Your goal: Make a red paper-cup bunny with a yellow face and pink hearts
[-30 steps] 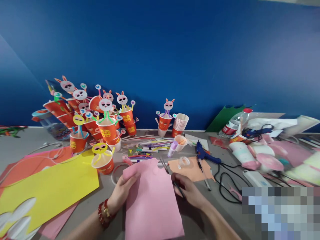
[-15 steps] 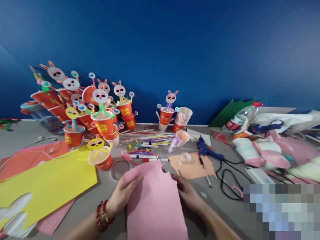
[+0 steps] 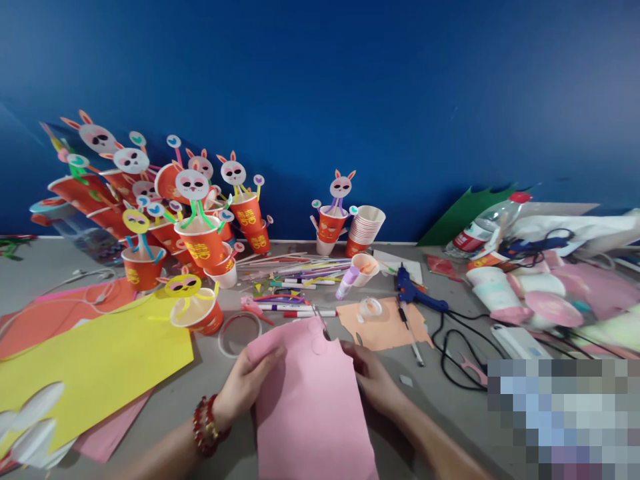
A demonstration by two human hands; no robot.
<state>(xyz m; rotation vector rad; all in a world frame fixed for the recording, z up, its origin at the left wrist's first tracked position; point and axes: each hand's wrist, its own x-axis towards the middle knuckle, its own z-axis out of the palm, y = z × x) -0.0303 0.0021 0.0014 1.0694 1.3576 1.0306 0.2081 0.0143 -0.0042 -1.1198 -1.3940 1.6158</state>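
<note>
A large pink sheet [image 3: 310,407] is in front of me, with small cut-outs along its upper right edge and a faint round outline near the top. My left hand [image 3: 253,380], with red beads on the wrist, pinches its upper left edge, thumb on top. My right hand [image 3: 375,383] is at the right edge, its fingers partly behind the sheet and closed round scissors. Only the scissors' blades [image 3: 321,323] show, at the top edge beside the round outline; their handles are hidden.
Orange cups with rabbit faces [image 3: 200,243] crowd the back left. Yellow paper [image 3: 125,360] lies at left. Pens [image 3: 295,307], a ring of tape [image 3: 221,340], peach paper [image 3: 385,333], a blue glue gun [image 3: 417,297] and its black cable lie beyond my hands. A bottle [image 3: 483,230] is at right.
The view has shifted slightly, so the cups and table things sit a little differently in it. Both hands keep their hold, and the blades remain at the sheet's top edge.
</note>
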